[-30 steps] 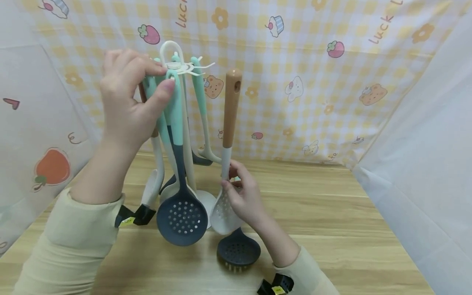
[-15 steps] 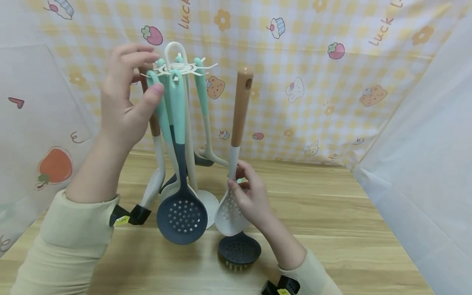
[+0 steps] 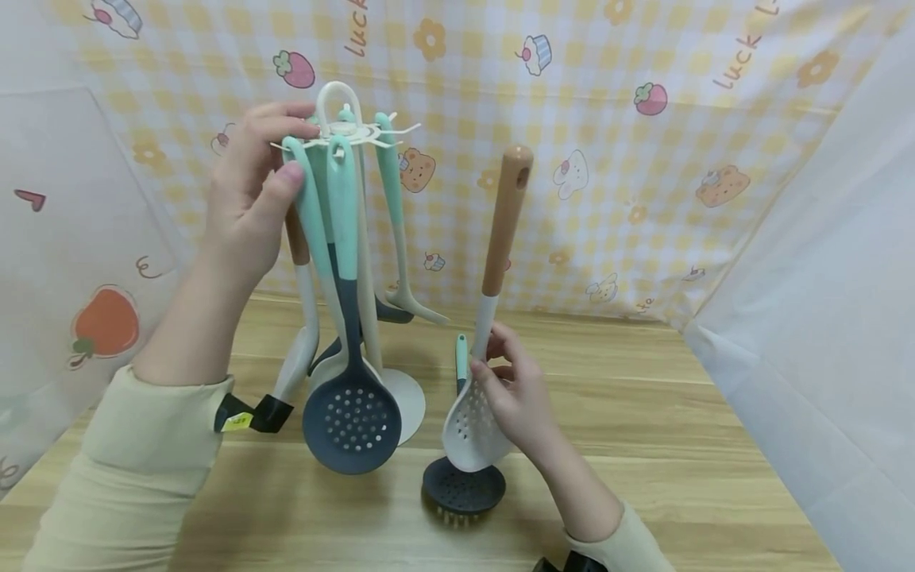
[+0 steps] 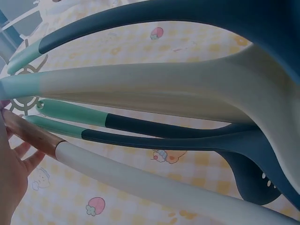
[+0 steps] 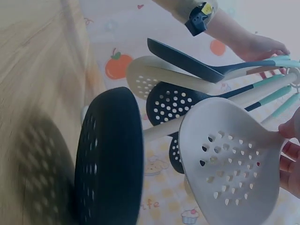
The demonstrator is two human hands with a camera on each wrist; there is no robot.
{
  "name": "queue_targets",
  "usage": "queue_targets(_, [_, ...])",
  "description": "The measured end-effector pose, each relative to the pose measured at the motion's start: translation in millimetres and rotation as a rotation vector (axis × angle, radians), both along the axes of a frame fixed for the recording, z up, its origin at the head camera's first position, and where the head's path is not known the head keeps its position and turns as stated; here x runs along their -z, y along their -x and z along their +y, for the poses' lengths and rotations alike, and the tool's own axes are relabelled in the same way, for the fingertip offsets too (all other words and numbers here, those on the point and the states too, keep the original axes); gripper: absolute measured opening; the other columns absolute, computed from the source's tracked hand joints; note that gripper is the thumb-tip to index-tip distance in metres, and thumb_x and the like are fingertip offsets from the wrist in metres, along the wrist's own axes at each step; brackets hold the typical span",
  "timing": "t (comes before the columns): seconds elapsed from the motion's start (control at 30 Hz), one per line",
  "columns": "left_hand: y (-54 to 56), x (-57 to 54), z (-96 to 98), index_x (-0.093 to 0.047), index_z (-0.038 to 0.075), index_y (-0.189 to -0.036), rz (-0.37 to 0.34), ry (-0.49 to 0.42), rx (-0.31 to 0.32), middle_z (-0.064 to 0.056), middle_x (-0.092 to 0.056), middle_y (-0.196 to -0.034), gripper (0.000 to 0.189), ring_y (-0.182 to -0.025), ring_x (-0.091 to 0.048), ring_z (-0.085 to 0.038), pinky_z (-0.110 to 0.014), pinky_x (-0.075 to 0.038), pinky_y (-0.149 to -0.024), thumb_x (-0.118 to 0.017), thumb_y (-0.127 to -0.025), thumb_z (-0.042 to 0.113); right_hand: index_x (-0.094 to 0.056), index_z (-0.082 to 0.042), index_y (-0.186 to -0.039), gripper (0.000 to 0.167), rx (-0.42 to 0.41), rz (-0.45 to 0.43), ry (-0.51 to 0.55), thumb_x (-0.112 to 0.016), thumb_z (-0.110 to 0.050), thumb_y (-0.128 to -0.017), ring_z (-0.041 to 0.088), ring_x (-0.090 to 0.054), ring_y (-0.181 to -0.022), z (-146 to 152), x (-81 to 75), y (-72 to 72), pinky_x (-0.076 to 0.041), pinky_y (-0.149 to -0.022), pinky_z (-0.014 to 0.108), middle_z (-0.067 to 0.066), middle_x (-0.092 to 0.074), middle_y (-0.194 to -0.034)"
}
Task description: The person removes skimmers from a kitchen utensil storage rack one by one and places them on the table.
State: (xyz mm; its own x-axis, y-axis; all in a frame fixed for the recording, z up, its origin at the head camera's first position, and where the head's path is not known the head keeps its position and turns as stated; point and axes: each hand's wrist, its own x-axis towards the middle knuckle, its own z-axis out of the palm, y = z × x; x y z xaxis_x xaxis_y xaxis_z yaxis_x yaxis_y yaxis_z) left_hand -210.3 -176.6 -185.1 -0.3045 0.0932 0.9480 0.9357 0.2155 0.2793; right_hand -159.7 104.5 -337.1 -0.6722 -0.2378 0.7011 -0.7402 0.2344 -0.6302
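Observation:
In the head view my right hand (image 3: 520, 389) pinches the lower neck of a white slotted spoon (image 3: 472, 433), its wooden handle (image 3: 507, 218) pointing up. The holed bowl fills much of the right wrist view. My left hand (image 3: 246, 191) is at a cream utensil rack (image 3: 345, 131), its thumb by a mint handle (image 3: 307, 199). In the left wrist view its fingers curl behind the wooden handle (image 4: 35, 136) of a white utensil (image 4: 140, 180); that utensil's head is out of this view. A dark skimmer (image 3: 350, 425) hangs at the rack's front.
Below the white spoon is another dark skimmer (image 3: 463, 486), its mint handle (image 3: 461, 353) behind. More mint-handled utensils hang close together on the rack, including one with a cream shaft (image 3: 399, 254). The rack's round white base (image 3: 409, 405) stands on the wooden table (image 3: 615, 413).
The right hand has carried the white slotted spoon rightward, away from the rack. The left hand has shifted from the front mint handle to the rack's left side.

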Motion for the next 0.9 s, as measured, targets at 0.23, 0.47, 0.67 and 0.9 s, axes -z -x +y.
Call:
queue_targets(0.23, [-0.8, -0.1, 6.6, -0.052, -0.011, -0.107, -0.048, -0.068, 0.004, -0.004, -0.054, -0.123, 0.035, -0.113, -0.046, -0.023, -0.027, -0.036, -0.083, -0.041, -0.086, 0.014, -0.053, -0.005, -0.124, 0.041, 0.033, 0.028, -0.006, -0.060, 0.010, -0.087, 0.021, -0.058, -0.084, 14, -1.2, -2.8, -0.053, -0.060, 0.034, 0.013, -0.059, -0.091])
queue_targets(0.47, [0.8, 0.7, 12.1, -0.050, -0.012, -0.106, -0.062, -0.111, 0.022, 0.001, -0.053, -0.120, 0.035, -0.116, -0.044, -0.025, -0.029, -0.035, -0.087, -0.041, -0.086, 0.015, -0.053, -0.003, -0.123, 0.042, 0.071, 0.011, -0.013, -0.061, 0.012, -0.085, 0.019, -0.058, -0.084, 26, 1.1, -4.7, -0.053, -0.058, 0.032, 0.012, -0.061, -0.093])
queue_targets(0.67, [1.8, -0.3, 12.9, -0.050, -0.013, -0.104, -0.073, -0.133, 0.022, 0.001, -0.054, -0.117, 0.035, -0.115, -0.045, -0.025, -0.027, -0.038, -0.082, -0.041, -0.085, 0.015, -0.054, -0.003, -0.122, 0.041, 0.105, 0.002, -0.021, -0.061, 0.012, -0.085, 0.017, -0.058, -0.084, 33, 1.9, -6.2, -0.053, -0.059, 0.031, 0.012, -0.061, -0.092])
queue_targets(0.9, [1.2, -1.2, 12.5, -0.052, -0.012, -0.103, -0.101, -0.148, -0.002, 0.000, -0.056, -0.117, 0.032, -0.111, -0.048, -0.024, -0.027, -0.038, -0.077, -0.040, -0.084, 0.011, -0.054, -0.003, -0.122, 0.042, 0.139, -0.022, -0.031, -0.062, 0.013, -0.083, 0.019, -0.058, -0.083, 42, 0.2, -7.7, -0.053, -0.059, 0.031, 0.010, -0.060, -0.092])
